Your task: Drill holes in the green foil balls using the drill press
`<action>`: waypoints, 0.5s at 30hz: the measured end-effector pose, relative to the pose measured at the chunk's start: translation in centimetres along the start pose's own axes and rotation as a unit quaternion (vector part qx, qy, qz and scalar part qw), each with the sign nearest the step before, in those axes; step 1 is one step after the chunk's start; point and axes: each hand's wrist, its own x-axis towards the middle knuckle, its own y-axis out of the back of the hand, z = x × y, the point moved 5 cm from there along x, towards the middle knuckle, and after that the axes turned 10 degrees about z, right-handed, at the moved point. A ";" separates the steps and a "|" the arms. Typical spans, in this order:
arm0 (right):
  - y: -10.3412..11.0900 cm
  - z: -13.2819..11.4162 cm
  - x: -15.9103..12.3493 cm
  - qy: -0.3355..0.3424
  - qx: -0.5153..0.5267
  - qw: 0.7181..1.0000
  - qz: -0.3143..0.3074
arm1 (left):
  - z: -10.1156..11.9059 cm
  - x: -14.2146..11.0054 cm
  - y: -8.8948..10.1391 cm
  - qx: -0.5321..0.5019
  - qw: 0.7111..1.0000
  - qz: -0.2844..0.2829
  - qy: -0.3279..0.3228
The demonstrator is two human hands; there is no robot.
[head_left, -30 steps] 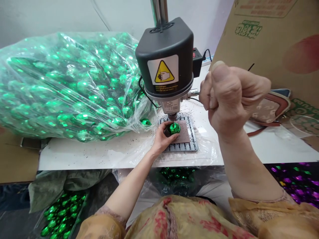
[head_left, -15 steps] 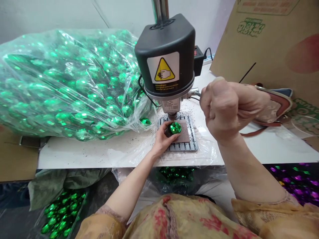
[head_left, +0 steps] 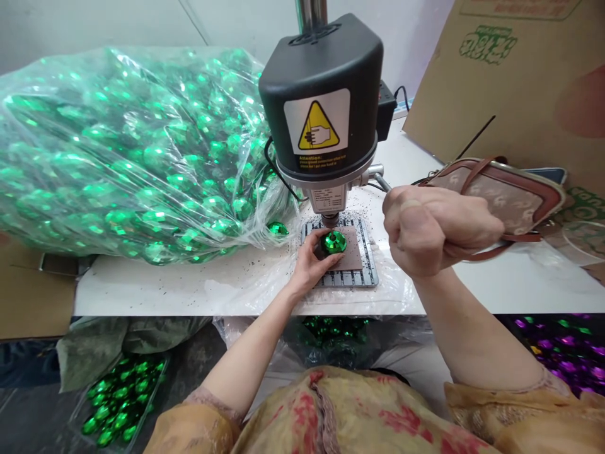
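White table [head_left: 161, 293], hands [head_left: 311, 263] steadying green bauble [head_left: 334, 242] under drill press [head_left: 321, 94]

right hand [head_left: 435, 232] lower, lever [head_left: 382, 181] angled further down, more of handbag [head_left: 508, 197] showing

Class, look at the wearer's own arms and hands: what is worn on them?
The left hand and right hand are gloveless, with no watch visible. Loose mustard-tan sleeves leave the forearms bare, with dusty-pink, lacy-looking edging.
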 end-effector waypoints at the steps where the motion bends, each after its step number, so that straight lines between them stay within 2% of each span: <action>1: 0.0 0.0 0.0 0.007 0.002 1.000 -0.006 | 0.0 0.0 0.0 0.001 1.000 0.000 -0.001; 15: 0.5 0.8 -1.2 0.064 0.023 0.998 -0.010 | 0.1 0.0 0.1 0.014 1.000 -0.004 -0.006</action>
